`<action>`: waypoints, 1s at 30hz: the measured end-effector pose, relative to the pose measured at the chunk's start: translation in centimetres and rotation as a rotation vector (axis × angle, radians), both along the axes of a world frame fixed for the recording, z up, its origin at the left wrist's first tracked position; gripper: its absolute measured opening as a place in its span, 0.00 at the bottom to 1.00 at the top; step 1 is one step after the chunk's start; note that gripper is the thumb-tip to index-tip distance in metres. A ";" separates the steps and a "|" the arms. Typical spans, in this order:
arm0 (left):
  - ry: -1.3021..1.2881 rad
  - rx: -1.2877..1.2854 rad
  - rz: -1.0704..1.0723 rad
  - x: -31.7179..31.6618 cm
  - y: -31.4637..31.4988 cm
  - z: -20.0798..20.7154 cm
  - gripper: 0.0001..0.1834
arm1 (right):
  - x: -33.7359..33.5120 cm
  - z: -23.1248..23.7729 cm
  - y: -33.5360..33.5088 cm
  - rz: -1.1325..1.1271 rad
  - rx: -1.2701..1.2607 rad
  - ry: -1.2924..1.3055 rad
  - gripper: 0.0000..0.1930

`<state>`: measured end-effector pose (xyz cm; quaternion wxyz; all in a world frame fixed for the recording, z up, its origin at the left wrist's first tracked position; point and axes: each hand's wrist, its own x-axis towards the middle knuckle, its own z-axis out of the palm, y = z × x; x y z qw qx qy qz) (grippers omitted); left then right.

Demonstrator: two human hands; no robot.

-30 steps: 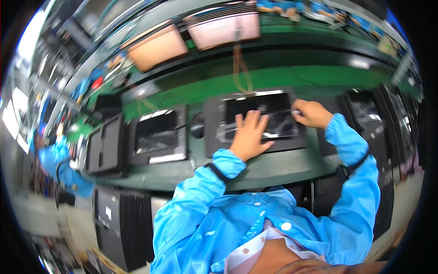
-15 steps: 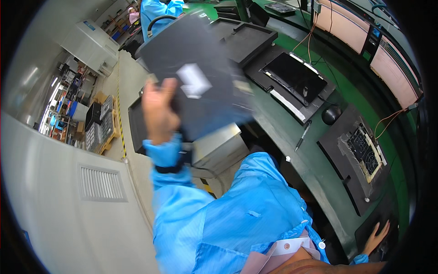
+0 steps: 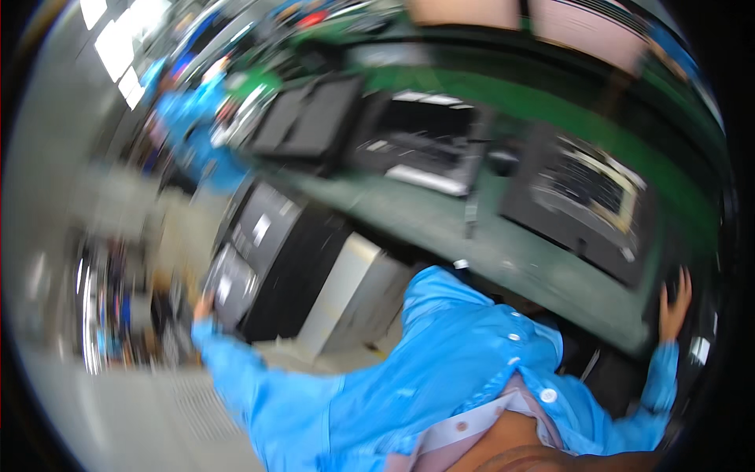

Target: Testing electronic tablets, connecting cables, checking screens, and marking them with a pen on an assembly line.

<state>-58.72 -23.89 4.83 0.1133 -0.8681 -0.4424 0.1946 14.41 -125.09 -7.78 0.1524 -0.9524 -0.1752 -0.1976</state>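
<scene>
Down at the left, my left hand [image 3: 204, 305] is closed on the near edge of a thin dark flat panel [image 3: 233, 288] with a white label, its surface shiny as if wrapped. The panel lies over a black tray or box [image 3: 287, 287], beside a similar dark labelled panel [image 3: 263, 224]. Blur hides how the fingers grip. At the far right of the bench, my right hand [image 3: 675, 305] rests on a dark surface with thumb and fingers apart. Something dark shows between them, too unclear to name.
On the green bench [image 3: 503, 259] stand a black holder with a dark screen [image 3: 425, 130], a black mouse [image 3: 503, 160], a pen [image 3: 470, 212] and a black fixture with a keyboard-like part [image 3: 594, 189]. Black trays [image 3: 303, 122] sit farther left. A person in blue [image 3: 193, 130] is beyond.
My left hand has lowered the dark panel from in front of me to the black tray at the left. My view has turned, blurring the scene. My right hand stays at the bench's right end.
</scene>
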 end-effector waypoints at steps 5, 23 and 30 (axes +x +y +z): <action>-0.066 0.410 0.519 11.2 -1.9 2.3 0.26 | -0.8 1.6 1.1 -0.104 0.079 -0.006 0.29; -0.905 -1.019 -1.305 60.8 -55.6 -9.7 0.10 | -1.1 1.5 0.6 -0.196 0.144 0.018 0.26; -1.005 -1.045 -1.154 61.6 -55.4 -11.6 0.09 | -1.2 1.8 0.7 -0.154 0.137 0.002 0.27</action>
